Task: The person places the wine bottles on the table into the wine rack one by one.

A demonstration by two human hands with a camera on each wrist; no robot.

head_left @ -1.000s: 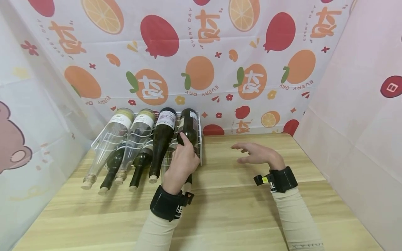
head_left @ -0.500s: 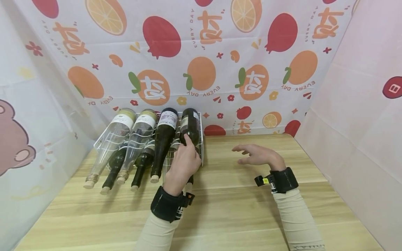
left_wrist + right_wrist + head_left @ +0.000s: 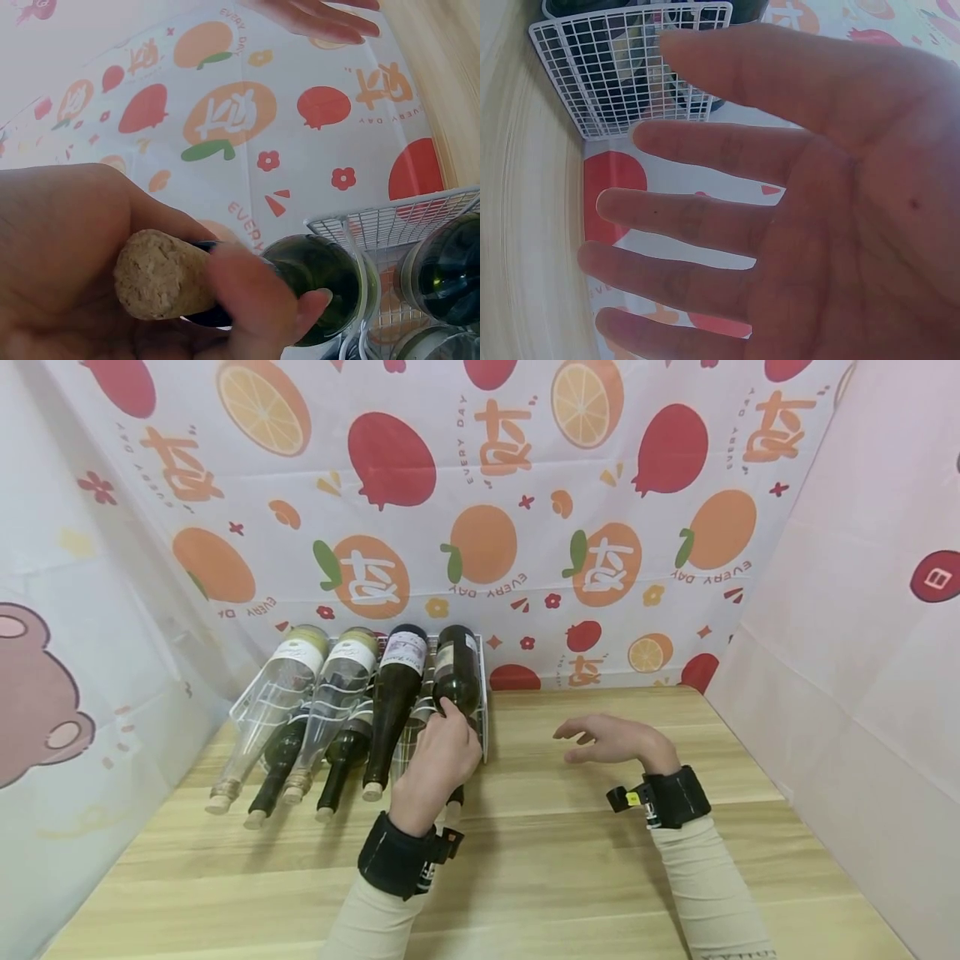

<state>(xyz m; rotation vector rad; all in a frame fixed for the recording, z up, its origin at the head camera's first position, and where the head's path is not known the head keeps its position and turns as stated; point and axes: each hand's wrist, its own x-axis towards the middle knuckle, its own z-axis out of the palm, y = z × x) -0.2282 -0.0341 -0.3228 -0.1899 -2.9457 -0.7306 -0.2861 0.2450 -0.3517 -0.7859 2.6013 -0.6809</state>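
Note:
A dark green wine bottle (image 3: 459, 668) lies at the right end of the white wire rack's upper row, base toward the back. My left hand (image 3: 437, 766) grips its neck, the index finger reaching along the shoulder. In the left wrist view, the cork (image 3: 157, 277) pokes out beside the palm, with the thumb and fingers curled round the neck. My right hand (image 3: 611, 739) hovers over the table to the right of the rack, its fingers spread and holding nothing. The left hand partly hides the lower bottles behind it.
The white wire rack (image 3: 577, 75) holds two tiers of corked bottles. Beside the gripped one lie a dark bottle with a pale label (image 3: 397, 702) and two clear bottles (image 3: 341, 681). Printed curtains (image 3: 495, 543) enclose the wooden table (image 3: 555, 877).
My left hand has drawn slightly back toward me along the bottle, the index fingertip now lower on its shoulder. The right hand has stayed nearly still. The head view has tilted a little.

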